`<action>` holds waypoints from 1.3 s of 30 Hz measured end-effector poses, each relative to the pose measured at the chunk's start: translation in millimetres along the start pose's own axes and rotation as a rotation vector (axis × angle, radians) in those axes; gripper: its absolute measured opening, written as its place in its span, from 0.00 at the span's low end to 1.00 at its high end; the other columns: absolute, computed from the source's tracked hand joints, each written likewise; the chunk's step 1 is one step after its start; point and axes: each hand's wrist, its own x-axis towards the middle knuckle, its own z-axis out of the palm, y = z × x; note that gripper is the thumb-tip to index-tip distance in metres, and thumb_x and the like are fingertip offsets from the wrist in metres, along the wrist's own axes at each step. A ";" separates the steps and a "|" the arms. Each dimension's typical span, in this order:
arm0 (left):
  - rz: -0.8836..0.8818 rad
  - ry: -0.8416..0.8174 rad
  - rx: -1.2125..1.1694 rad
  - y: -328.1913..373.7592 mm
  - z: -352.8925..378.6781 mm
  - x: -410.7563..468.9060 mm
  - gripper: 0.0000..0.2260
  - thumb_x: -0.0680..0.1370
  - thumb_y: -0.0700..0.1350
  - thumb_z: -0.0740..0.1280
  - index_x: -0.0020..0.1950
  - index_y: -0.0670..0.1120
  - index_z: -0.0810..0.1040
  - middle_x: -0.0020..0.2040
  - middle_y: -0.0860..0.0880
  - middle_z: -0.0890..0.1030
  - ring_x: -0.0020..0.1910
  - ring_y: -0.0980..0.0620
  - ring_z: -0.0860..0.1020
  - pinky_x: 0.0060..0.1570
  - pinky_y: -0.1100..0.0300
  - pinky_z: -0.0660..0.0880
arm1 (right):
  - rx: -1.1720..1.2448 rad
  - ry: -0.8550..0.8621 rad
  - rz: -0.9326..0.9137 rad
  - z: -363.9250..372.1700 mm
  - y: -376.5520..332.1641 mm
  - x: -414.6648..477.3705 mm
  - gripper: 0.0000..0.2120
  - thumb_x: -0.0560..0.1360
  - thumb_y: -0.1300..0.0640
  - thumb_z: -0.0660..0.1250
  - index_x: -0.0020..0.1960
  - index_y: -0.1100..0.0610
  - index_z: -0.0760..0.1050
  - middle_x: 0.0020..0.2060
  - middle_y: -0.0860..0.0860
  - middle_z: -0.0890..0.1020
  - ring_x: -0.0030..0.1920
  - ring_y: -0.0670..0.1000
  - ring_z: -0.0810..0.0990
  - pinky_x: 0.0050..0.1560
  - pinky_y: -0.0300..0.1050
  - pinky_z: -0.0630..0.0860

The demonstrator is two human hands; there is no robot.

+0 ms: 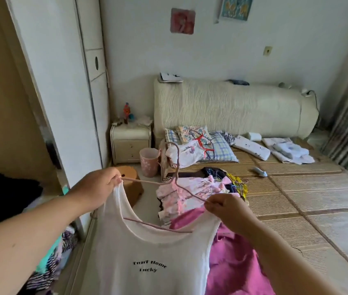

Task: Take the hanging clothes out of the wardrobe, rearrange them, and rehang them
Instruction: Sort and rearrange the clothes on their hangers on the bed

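Both hands are up in front of the person, each at one shoulder of a white tank top (147,252). The left hand (102,186) pinches the left strap between thumb and fingertips, right where the end of a pink wire hanger (158,226) comes out of it. The right hand (230,211) pinches the other strap against the hanger's opposite arm, its fingers curled in. Holding both ends this way spreads the garment flat and keeps the thin straps from sliding off the wire. I judge the person is seating or squaring the top on the hanger so it can go back on the rail.

The top hangs in the air over the near left edge of the bed (296,199), between that edge and the open wardrobe (47,81) on the left. Its printed front faces the person, neckline up, and the hem drops out of view. The hanger's long axis runs left to right, tilted so the left end sits higher in the view. Its hook rises from the middle, pointing up and away toward the headboard.

Behind the top, a pink floral dress (181,194) and a magenta garment (232,262) lie heaped on the bed's near left corner, probably waiting their turn.
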 end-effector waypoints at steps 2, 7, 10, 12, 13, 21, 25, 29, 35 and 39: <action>0.001 -0.017 0.034 -9.1 5.6 61.5 0.11 0.81 0.48 0.59 0.38 0.57 0.68 0.35 0.55 0.75 0.36 0.57 0.73 0.33 0.59 0.65 | 0.012 0.008 0.022 -0.7 8.0 55.0 0.05 0.75 0.52 0.68 0.47 0.50 0.83 0.37 0.46 0.82 0.39 0.46 0.77 0.36 0.34 0.69; -0.030 -0.022 0.045 -24.1 13.0 167.4 0.09 0.81 0.49 0.59 0.41 0.56 0.70 0.36 0.56 0.75 0.37 0.57 0.74 0.34 0.59 0.67 | 0.007 -0.012 0.026 -8.7 18.7 159.9 0.05 0.75 0.52 0.68 0.47 0.50 0.83 0.37 0.45 0.82 0.38 0.46 0.78 0.34 0.32 0.70; -0.013 -0.035 0.038 -33.1 14.3 226.5 0.10 0.81 0.49 0.59 0.40 0.56 0.71 0.36 0.55 0.76 0.38 0.55 0.74 0.36 0.58 0.70 | 0.042 -0.007 0.059 -9.3 23.0 217.4 0.05 0.75 0.52 0.68 0.41 0.44 0.80 0.32 0.41 0.81 0.35 0.45 0.77 0.35 0.36 0.70; 0.002 -0.046 0.050 -43.9 17.2 269.3 0.10 0.81 0.49 0.59 0.40 0.56 0.71 0.36 0.53 0.77 0.37 0.55 0.74 0.36 0.58 0.70 | 0.055 0.008 0.081 -4.7 27.1 257.8 0.08 0.74 0.51 0.68 0.37 0.42 0.78 0.25 0.39 0.77 0.29 0.41 0.72 0.28 0.33 0.65; 0.018 -0.048 0.052 -49.9 19.9 293.8 0.10 0.81 0.49 0.59 0.40 0.55 0.71 0.37 0.53 0.77 0.37 0.55 0.74 0.36 0.59 0.70 | 0.063 0.017 0.090 -1.8 29.2 279.8 0.09 0.74 0.50 0.68 0.36 0.41 0.77 0.24 0.39 0.76 0.27 0.40 0.70 0.26 0.33 0.64; 0.167 -0.100 0.035 -98.0 61.0 495.9 0.09 0.81 0.48 0.60 0.41 0.53 0.73 0.38 0.55 0.76 0.40 0.54 0.74 0.35 0.60 0.64 | 0.149 0.151 0.229 25.7 49.5 442.8 0.06 0.74 0.50 0.68 0.39 0.43 0.79 0.23 0.36 0.76 0.27 0.37 0.72 0.27 0.27 0.66; 0.242 -0.168 0.080 -112.4 73.0 593.1 0.08 0.81 0.48 0.59 0.44 0.51 0.75 0.41 0.52 0.77 0.42 0.52 0.74 0.40 0.58 0.66 | 0.189 0.202 0.315 37.8 54.7 509.0 0.06 0.74 0.51 0.69 0.39 0.43 0.79 0.27 0.39 0.77 0.31 0.38 0.73 0.29 0.26 0.66; 0.325 -0.223 0.091 -104.8 95.9 684.1 0.11 0.80 0.49 0.59 0.38 0.56 0.71 0.38 0.55 0.76 0.40 0.52 0.74 0.39 0.56 0.69 | 0.220 0.264 0.398 36.4 72.9 562.4 0.05 0.74 0.51 0.69 0.42 0.47 0.82 0.31 0.38 0.79 0.34 0.38 0.75 0.30 0.28 0.66; 0.397 -0.217 0.085 -75.1 152.7 805.9 0.08 0.80 0.50 0.59 0.43 0.53 0.74 0.40 0.52 0.77 0.42 0.49 0.75 0.41 0.54 0.71 | 0.163 0.351 0.486 11.7 128.7 650.9 0.04 0.73 0.53 0.69 0.41 0.47 0.82 0.25 0.33 0.74 0.31 0.34 0.71 0.29 0.26 0.66; 0.447 -0.246 0.112 -52.9 188.0 878.0 0.09 0.80 0.49 0.60 0.44 0.48 0.76 0.40 0.49 0.77 0.42 0.47 0.75 0.39 0.56 0.66 | 0.156 0.300 0.526 -4.5 167.2 703.1 0.04 0.74 0.51 0.68 0.43 0.46 0.82 0.29 0.34 0.76 0.32 0.35 0.73 0.29 0.28 0.66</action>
